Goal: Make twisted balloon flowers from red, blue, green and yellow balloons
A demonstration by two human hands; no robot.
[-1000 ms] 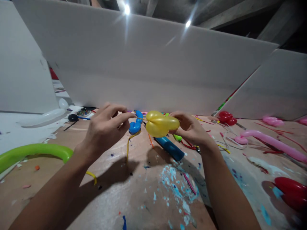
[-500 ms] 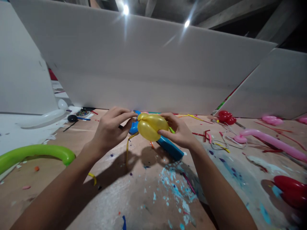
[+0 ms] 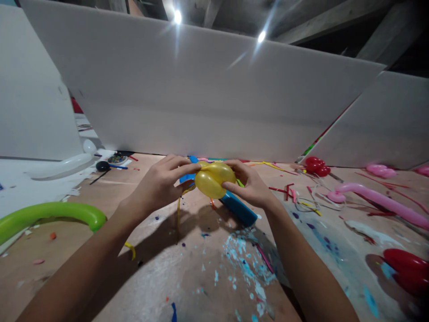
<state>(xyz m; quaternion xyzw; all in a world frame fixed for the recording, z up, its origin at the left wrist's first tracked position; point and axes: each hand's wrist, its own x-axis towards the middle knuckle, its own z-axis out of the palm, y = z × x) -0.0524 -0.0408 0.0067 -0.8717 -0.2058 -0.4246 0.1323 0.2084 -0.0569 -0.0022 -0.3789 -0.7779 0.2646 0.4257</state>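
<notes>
A yellow balloon (image 3: 212,180), pinched into rounded lobes, is held up between my hands above the table. My left hand (image 3: 164,181) is closed on its left end, where a thin yellow strip hangs down below the fingers. On the other side, my right hand (image 3: 248,182) grips the balloon with the thumb in front and the fingers behind. Behind and below the balloon lies a blue tube-like object (image 3: 239,209), its far part hidden. More blue (image 3: 187,178) shows between the left fingers and the balloon; I cannot make out what it belongs to.
To the left lie a long green balloon (image 3: 56,214) and a white balloon (image 3: 62,166). Over on the right are a pink balloon (image 3: 385,199), red balloons (image 3: 407,266) and loose balloon scraps (image 3: 308,203). White panels (image 3: 208,89) stand along the table's back.
My left hand has shifted slightly right, its fingers farther over the balloon's left end. The right hand keeps nearly the same hold.
</notes>
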